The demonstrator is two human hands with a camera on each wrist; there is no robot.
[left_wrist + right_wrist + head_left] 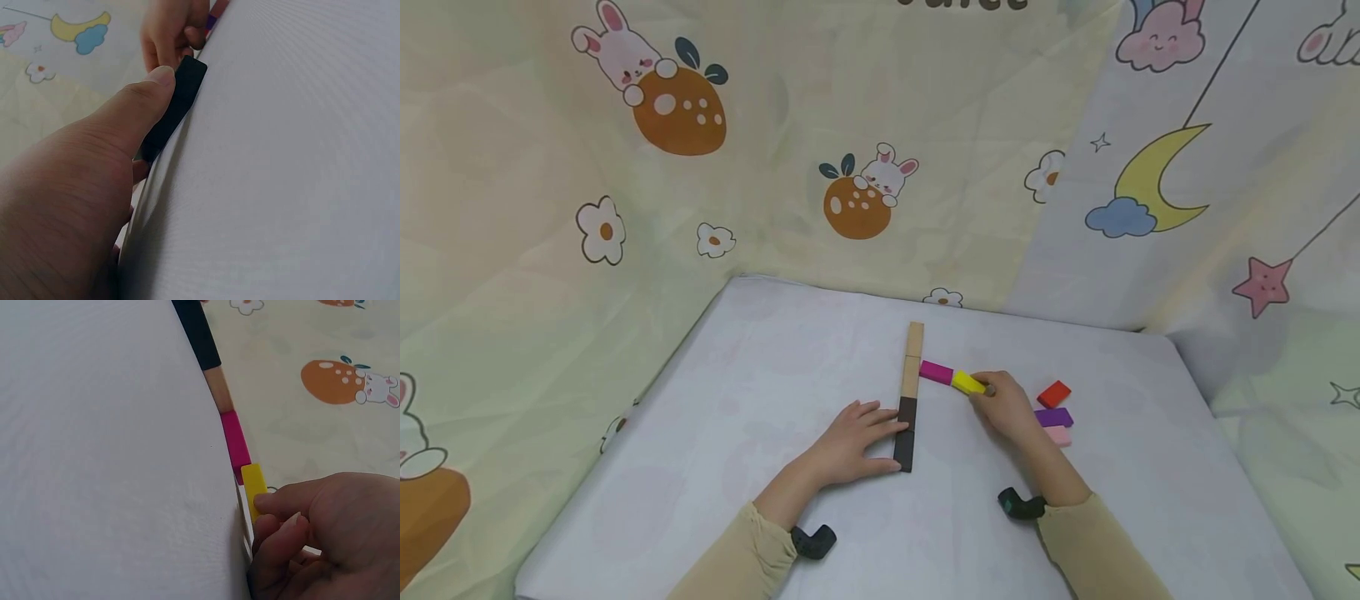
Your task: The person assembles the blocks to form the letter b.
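A straight line of blocks runs away from me on the white table: two natural wood blocks (912, 358) at the far end and two black blocks (905, 450) at the near end. My left hand (857, 442) lies beside the black blocks, fingers spread and straight, fingertips on them and thumb (147, 94) against the near one. From the line's right side a magenta block (937, 372) sticks out at the nearer wood block. My right hand (1007, 408) pinches a yellow block (966, 382), whose left end meets the magenta block's right end.
Right of my right hand lie a red block (1054, 394), a purple block (1055, 417) and a pink block (1059, 436), the last two side by side. Printed cloth (760, 208) hangs behind and around the white table (700, 517). A dark wrist device (814, 542) sits at each sleeve.
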